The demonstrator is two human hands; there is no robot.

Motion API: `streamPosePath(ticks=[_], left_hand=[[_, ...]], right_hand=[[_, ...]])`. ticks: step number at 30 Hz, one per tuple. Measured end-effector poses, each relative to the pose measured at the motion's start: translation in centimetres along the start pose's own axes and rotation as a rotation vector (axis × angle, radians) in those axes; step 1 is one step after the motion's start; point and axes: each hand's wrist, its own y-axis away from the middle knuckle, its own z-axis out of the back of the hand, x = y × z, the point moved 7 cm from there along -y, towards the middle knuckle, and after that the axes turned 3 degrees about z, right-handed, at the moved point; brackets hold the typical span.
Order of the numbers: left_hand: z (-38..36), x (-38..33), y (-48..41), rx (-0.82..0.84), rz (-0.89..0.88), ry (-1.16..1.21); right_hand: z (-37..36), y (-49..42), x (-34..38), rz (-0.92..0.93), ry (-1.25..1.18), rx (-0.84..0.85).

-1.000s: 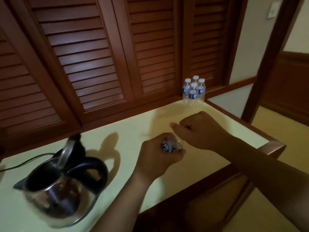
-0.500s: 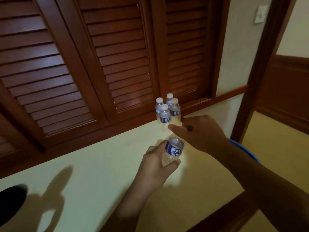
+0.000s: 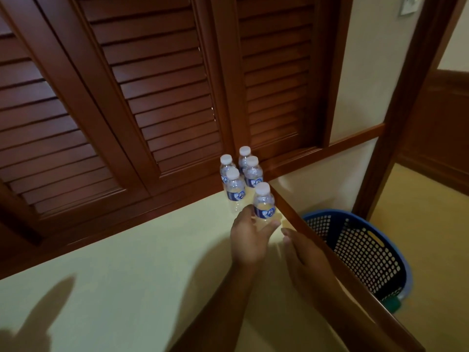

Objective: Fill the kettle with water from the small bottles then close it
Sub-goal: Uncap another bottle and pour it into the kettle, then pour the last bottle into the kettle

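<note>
Four bottles (image 3: 236, 185): clustered, desk (image 3: 139, 275) far right corner
Left hand (image 3: 250, 240): curled round fifth bottle (image 3: 264, 204), upright by right edge
Right hand (image 3: 304, 257): flat, fingers straight, holding nothing

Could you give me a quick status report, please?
Left hand grips capped bottle, upright beside four others. Right hand open, holding nothing. Kettle out of view. Blue basket beside table, not in the way.
</note>
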Motion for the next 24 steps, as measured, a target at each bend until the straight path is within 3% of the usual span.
streamPosePath(ticks=[5,15,19,24], left_hand=[[-1.9,-0.5,-2.2,-0.031,-0.018,-0.121],[-1.7,0.5,-2.1,0.010,-0.001,-0.204],[2.4,1.4,2.6,-0.058,-0.032,-0.104],[10.6,3.6,9.9,-0.116,-0.007,0.077]], right_hand=[[0.9,-0.2,-1.2,-0.026,-0.015,0.108],[-0.2,-0.6,-2.1,0.029,0.061,0.085],[0.1,0.2,-1.1,0.094,0.072,0.044],[-4.0,2.9,2.8,0.210,0.025,0.170]])
